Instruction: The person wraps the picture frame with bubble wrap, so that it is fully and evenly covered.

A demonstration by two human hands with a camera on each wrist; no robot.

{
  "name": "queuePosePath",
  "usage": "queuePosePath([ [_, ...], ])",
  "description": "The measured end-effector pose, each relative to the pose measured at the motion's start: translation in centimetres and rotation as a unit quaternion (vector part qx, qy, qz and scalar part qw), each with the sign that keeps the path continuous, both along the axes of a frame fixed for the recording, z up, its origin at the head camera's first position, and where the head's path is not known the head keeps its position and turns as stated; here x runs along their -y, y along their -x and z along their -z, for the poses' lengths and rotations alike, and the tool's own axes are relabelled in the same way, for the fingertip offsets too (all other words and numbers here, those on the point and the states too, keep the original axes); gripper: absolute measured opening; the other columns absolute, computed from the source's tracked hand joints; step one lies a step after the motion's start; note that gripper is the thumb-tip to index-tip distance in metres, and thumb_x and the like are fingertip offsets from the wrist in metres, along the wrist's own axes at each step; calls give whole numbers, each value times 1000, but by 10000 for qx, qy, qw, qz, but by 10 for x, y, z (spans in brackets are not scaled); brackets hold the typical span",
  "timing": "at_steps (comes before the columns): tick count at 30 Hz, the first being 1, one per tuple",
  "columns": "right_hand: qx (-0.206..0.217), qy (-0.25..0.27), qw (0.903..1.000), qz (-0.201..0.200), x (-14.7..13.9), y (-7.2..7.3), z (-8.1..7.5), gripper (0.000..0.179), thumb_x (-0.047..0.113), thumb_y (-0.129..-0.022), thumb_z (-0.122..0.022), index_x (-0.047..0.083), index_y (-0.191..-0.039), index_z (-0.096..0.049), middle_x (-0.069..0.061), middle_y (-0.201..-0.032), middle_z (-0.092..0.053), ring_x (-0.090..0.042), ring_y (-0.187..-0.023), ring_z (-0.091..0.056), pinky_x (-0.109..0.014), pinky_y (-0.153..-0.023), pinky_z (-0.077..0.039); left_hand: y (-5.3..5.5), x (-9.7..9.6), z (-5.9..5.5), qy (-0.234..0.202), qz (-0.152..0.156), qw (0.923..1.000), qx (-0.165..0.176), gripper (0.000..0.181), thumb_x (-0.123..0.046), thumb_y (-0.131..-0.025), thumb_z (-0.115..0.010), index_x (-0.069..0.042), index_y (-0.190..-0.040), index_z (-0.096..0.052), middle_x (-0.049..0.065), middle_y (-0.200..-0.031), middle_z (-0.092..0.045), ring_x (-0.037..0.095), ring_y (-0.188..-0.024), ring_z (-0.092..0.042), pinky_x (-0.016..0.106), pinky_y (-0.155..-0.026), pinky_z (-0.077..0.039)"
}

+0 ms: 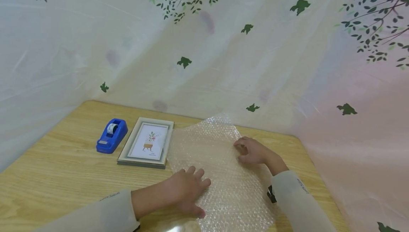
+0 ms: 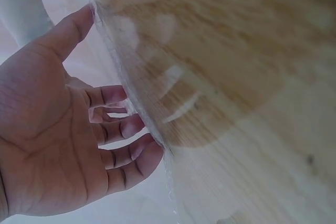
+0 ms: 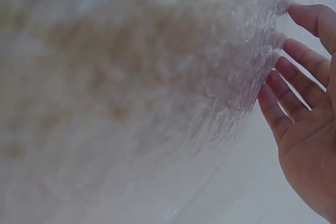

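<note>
A clear sheet of bubble wrap [image 1: 220,164] lies across the wooden table in the head view, its far corner raised against the backdrop. My left hand [image 1: 186,191] rests on its near left side with fingers spread. In the left wrist view, the fingertips [image 2: 131,124] touch the sheet's surface. On the right edge of the wrap is my right hand [image 1: 254,151], its fingers loosely bent with a gap to the thumb. The right wrist view shows those fingertips [image 3: 283,72] spread against the wrap. Just left of the sheet lies a picture frame [image 1: 148,142] with a potted plant print.
A blue tape dispenser [image 1: 112,136] with a roll of tape stands left of the picture frame. The wooden table [image 1: 64,175] ends at a pale hanging cloth [image 1: 207,75] printed with leaves, which encloses the back and sides.
</note>
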State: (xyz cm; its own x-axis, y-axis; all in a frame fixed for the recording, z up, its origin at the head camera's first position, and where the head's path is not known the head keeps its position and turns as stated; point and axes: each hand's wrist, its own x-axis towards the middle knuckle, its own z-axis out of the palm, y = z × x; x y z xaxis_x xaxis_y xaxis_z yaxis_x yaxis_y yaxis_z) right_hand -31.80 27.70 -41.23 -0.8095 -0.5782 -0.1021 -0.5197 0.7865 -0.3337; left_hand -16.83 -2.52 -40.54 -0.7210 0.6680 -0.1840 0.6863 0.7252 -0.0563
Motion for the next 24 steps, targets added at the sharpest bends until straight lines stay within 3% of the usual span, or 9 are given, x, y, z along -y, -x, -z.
queuePosePath([
  [4,15,-14,10000,60,-1,-1,-1,50,21,-93,-72,3,-137,-59,-15,-137,-58,-36,-126,-54,-55,-107,-44,1,-1,1,41,18,10000,-66,79,-81,-76,-66,-27,-131,-53,1,-127,-55,26,-115,-55,44,-83,-56],
  [9,-24,9,9999,99,-3,-2,-2,50,21,-92,-73,3,-137,-60,-14,-137,-58,-36,-125,-55,-54,-107,-44,8,1,0,-29,25,10000,84,76,-79,-79,-65,-26,-132,-54,2,-129,-55,27,-117,-56,44,-86,-56],
  [15,-55,9,9999,116,-3,-1,-1,49,22,-92,-73,4,-136,-61,-14,-138,-58,-36,-127,-55,-54,-107,-44,32,18,-6,-407,48,9990,202,63,-66,-90,-64,-22,-134,-56,1,-119,-57,20,-103,-56,38,-82,-53],
  [20,-24,70,9999,139,-2,-1,0,49,21,-92,-73,3,-136,-61,-15,-139,-58,-37,-129,-53,-54,-109,-43,52,47,-22,-934,-193,9942,493,55,-49,-96,-67,-15,-138,-56,5,-124,-59,25,-110,-57,43,-87,-54],
  [24,-42,49,9999,132,-1,0,1,48,21,-92,-73,4,-136,-61,-15,-139,-58,-36,-129,-53,-53,-109,-43,72,76,-27,-1291,-389,9891,587,50,-42,-98,-68,-13,-137,-57,8,-126,-59,29,-114,-58,47,-90,-54],
])
